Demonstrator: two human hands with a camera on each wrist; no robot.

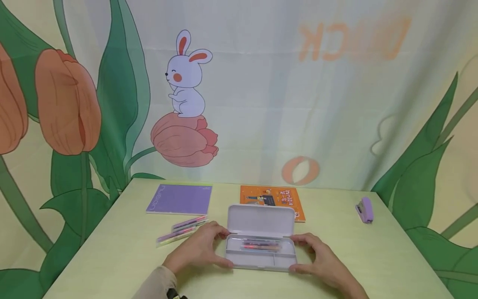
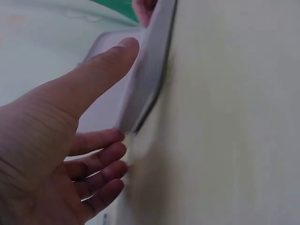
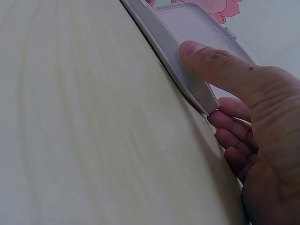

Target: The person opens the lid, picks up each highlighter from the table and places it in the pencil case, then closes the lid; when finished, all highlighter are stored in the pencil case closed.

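Observation:
A pale grey-lilac pencil case (image 1: 249,260) stands on the table with its lid (image 1: 260,221) raised. Several pens (image 1: 261,245) lie in its long rear compartment; the two front compartments hold nothing visible. At the case's left end my left hand (image 1: 199,248) grips it, thumb at the front corner and fingers at the back. My right hand (image 1: 324,261) holds the opposite end the same way. Both wrist views show the thumb on the case's front side, with the left hand (image 2: 51,126) and right hand (image 3: 267,126) each touching a rear corner with the forefinger.
Left of the case lie several pens (image 1: 183,231) in two bunches, beside the left hand. Behind them is a purple notebook (image 1: 181,199). An orange booklet (image 1: 296,203) lies partly behind the lid. A purple stapler (image 1: 366,210) stands at the far right. A printed curtain (image 1: 254,104) hangs behind the table.

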